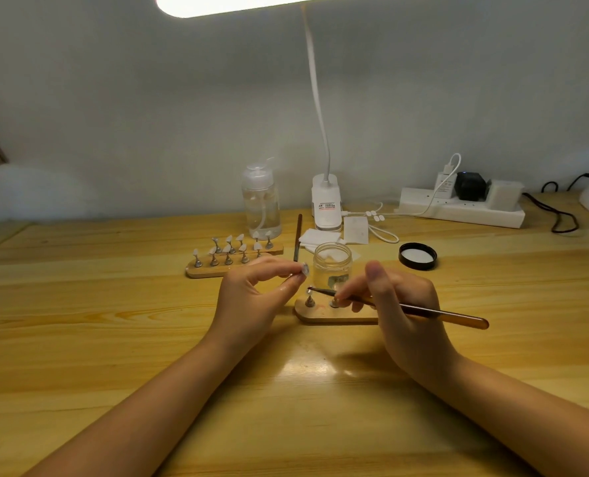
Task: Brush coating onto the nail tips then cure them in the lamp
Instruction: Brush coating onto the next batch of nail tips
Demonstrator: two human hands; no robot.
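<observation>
Two bare forearms reach in from the near edge of a wooden table (79,339); taking the small glass jar (332,266) at the centre as landmark, the left hand (251,301) sits just left of it, thumb and forefinger pinching a single nail tip (305,269) raised off the table, probably so its surface faces the brush; the right hand (399,311) sits just in front and to the right of the jar, gripping a thin brush (424,309) like a pen, bristles pointing left towards the pinched tip but not touching it; directly in front of the jar lies a short wooden holder (334,316) with two metal pegs, likely waiting for coated tips; behind and left of the jar a longer wooden stand (231,268) carries rows of tips; the jar's black lid (417,256) lies to its right, off so the brush can dip; a white shape at the far right edge may be the curing lamp, too cropped to tell.
</observation>
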